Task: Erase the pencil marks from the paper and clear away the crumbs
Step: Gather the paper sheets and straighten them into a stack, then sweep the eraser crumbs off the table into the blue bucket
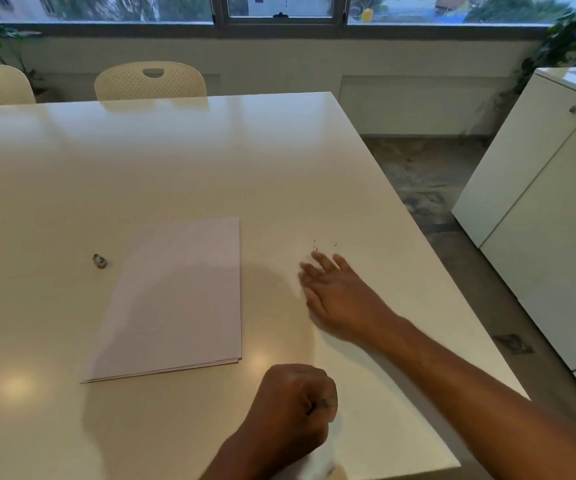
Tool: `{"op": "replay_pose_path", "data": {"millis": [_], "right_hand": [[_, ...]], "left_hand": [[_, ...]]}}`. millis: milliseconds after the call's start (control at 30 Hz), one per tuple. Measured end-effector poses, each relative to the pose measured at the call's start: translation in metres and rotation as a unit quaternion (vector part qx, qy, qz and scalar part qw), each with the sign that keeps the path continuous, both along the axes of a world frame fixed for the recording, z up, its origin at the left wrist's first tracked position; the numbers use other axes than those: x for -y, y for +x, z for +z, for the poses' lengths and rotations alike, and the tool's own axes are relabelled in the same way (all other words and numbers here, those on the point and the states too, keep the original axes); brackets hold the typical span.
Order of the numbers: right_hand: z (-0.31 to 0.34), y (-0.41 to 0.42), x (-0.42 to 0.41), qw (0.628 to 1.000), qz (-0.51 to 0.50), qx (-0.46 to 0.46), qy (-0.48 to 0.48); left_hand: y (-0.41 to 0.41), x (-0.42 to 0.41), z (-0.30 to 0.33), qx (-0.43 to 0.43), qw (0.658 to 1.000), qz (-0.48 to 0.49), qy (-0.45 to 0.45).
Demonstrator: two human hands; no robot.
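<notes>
A stack of white paper [172, 299] lies flat on the white surface [175, 161], a bit left of the middle. No pencil marks show on the top sheet from here. Left of the paper, apart from it, sits a small grey eraser [99, 261]. On the other side of the paper, well apart from it, a few tiny dark crumbs [324, 244] lie on the surface. The right hand [335, 292] is just behind the crumbs, on the side nearer the person. Its fingers are straight and spread, and it holds nothing. The fingers look blurry, and you cannot tell if they touch the surface. The right arm comes in from the bottom right corner. The left hand [297, 400] is close to the person, near the front edge of the surface. It is curled up in a tight fist. Something small and dark shows between its fingers, but it is too small to tell what it is. Two cream chairs [150, 81] stand at the far side of the surface. A white cabinet [539, 209] stands on the right, away from the surface. Green plants [563, 46] grow by the window [279, 8] at the back.
</notes>
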State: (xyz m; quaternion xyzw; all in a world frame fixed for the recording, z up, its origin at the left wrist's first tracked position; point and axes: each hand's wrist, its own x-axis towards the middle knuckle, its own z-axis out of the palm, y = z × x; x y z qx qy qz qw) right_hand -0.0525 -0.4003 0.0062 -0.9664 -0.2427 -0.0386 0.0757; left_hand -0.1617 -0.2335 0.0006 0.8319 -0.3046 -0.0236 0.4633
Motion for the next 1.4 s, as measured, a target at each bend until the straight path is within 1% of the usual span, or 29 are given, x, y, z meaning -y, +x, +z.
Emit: {"op": "replay_pose_path", "data": {"millis": [33,100,133,167,200,300,333,400,467,567,633,700,800,867,1033,1133,1200,1267,1333,1400], "right_hand": [[0.0,-0.007,0.0,0.999,0.032,-0.005,0.016],[-0.003,-0.031,-0.004,0.988,0.149,-0.031,0.02],[-0.006,-0.039,-0.003,0.982,0.182,-0.046,0.01],[-0.007,-0.041,0.0,0.982,0.184,-0.049,-0.001],[-0.008,-0.037,0.005,0.986,0.164,-0.034,-0.004],[-0.005,-0.019,0.021,0.999,0.047,0.002,-0.015],[-0.005,-0.018,0.028,1.0,0.016,0.011,-0.003],[-0.005,-0.023,0.038,0.998,-0.015,0.015,0.061],[-0.002,-0.037,0.054,0.988,-0.041,-0.01,0.149],[0.008,-0.054,0.076,0.959,-0.098,-0.03,0.265],[0.011,-0.06,0.097,0.928,-0.132,-0.014,0.349],[0.012,-0.06,0.121,0.893,-0.165,0.003,0.418],[0.013,-0.058,0.154,0.837,-0.199,-0.053,0.507],[0.011,-0.058,0.183,0.814,-0.186,-0.076,0.546],[-0.005,-0.049,0.279,0.809,-0.165,-0.074,0.559],[-0.023,-0.045,0.342,0.822,-0.171,-0.069,0.539],[-0.038,-0.045,0.384,0.826,-0.185,-0.074,0.527],[-0.057,-0.047,0.422,0.839,-0.189,-0.076,0.504],[-0.078,-0.049,0.454,0.853,-0.201,-0.079,0.474],[-0.102,-0.047,0.477,0.858,-0.234,-0.088,0.449]], "left_hand": [[0.0,0.0,0.001,0.001,1.0,0.001,0.001],[0.0,0.0,0.003,0.006,1.0,0.002,0.005],[0.0,0.001,0.004,0.013,1.0,0.001,0.014],[0.0,0.001,0.004,0.02,0.999,-0.001,0.025],[0.0,0.002,0.005,0.026,0.999,-0.001,0.039],[-0.001,0.003,0.006,0.033,0.998,0.006,0.055],[-0.002,0.005,0.006,0.034,0.998,0.009,0.056],[-0.003,0.005,0.005,0.027,0.998,0.025,0.055],[-0.003,0.011,0.005,0.021,0.997,0.05,0.051],[-0.005,0.024,0.009,-0.003,0.995,0.092,0.04],[-0.005,0.046,0.015,-0.011,0.993,0.108,0.054],[-0.002,0.076,0.02,0.003,0.991,0.119,0.065],[0.004,0.126,0.024,0.02,0.988,0.143,0.06],[0.008,0.166,0.027,0.027,0.985,0.162,0.053],[0.015,0.282,0.025,0.024,0.982,0.187,0.02],[0.016,0.356,0.015,0.011,0.981,0.194,0.007],[0.018,0.403,0.004,0.01,0.981,0.195,0.012],[0.019,0.442,-0.01,-0.005,0.98,0.2,0.018],[0.026,0.469,-0.033,-0.054,0.975,0.214,0.013],[0.037,0.483,-0.063,-0.114,0.967,0.227,0.014]]}}
